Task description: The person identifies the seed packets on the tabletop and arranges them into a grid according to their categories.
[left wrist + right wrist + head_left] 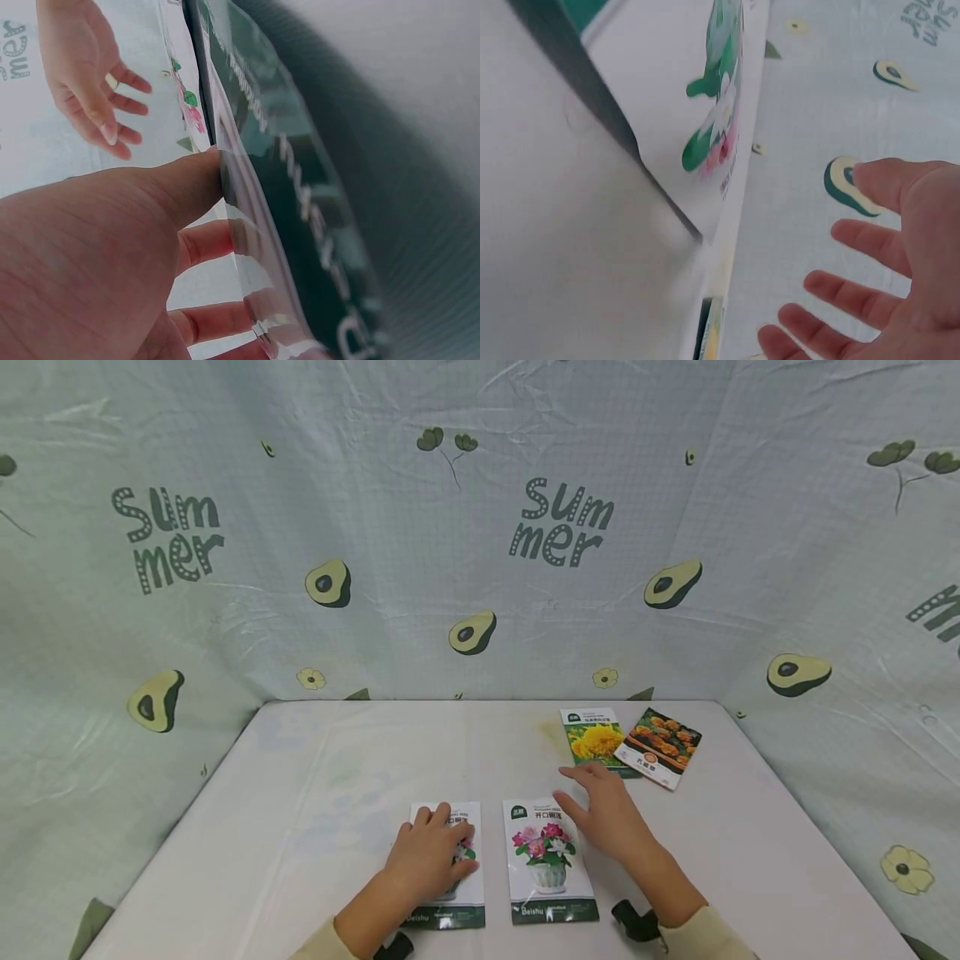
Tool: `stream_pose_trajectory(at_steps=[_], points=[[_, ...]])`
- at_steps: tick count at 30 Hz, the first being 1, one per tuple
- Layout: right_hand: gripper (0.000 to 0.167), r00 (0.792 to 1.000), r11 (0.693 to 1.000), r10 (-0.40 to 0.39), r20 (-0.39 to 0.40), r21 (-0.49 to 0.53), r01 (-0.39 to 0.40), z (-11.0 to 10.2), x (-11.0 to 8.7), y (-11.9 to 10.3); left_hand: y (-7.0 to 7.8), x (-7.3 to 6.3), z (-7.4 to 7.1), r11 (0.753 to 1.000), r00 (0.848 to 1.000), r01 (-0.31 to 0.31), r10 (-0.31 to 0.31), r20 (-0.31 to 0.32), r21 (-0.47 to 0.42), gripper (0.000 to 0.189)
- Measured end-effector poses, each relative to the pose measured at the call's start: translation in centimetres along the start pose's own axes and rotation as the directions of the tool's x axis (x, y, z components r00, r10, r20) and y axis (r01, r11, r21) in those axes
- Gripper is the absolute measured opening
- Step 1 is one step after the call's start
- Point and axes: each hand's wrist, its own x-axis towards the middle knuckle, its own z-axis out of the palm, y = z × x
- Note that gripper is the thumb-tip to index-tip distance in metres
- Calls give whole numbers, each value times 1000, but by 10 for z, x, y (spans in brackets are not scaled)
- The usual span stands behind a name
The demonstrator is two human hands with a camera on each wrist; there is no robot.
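Observation:
Two seed packets with flowers in a pot printed on white fronts lie side by side near the front of the table. My left hand (431, 853) rests on the left seed packet (467, 900), its fingers and thumb touching the front and covering part of the picture. In the left wrist view that packet's dark green bottom band (277, 165) shows close up. My right hand (609, 814) is raised with spread fingers beside the upper right corner of the right seed packet (550, 868), holding nothing. The right wrist view also shows the right hand (885, 277) apart from the packet.
Farther back on the right lie a yellow-flower seed packet (592, 739) and an orange-flower seed packet (660, 747), the orange one overlapping the yellow. They lie on a white table (360, 768). Behind hangs a printed curtain (405, 552) with avocados.

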Motion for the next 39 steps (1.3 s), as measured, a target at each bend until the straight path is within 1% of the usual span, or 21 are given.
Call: stream_pose_trajectory(at_steps=[5,10,13,18,25,32,39], points=[[44,997,999,-42,-65,12,43,-3,7,8,0,1,2,1000,1000,3,-3,2,2,47],[42,985,994,-104,-140,19,108,-3,17,17,0,0,1,1000,1000,8,-8,5,1,47],[40,978,991,-124,-167,18,129,-2,24,22,1,0,0,1000,1000,8,-8,4,7,47],[41,978,992,-116,-174,29,123,1,36,29,1,0,0,1000,1000,5,-5,-2,8,47],[39,971,988,-119,-206,76,137,4,55,37,0,0,1,1000,1000,2,-2,1,-8,48],[41,980,992,-85,-182,79,101,3,73,46,0,-1,3,1000,1000,3,-3,-10,-2,47],[44,988,995,-47,-149,76,58,3,86,56,0,-1,3,1000,1000,5,-5,-17,0,47]])
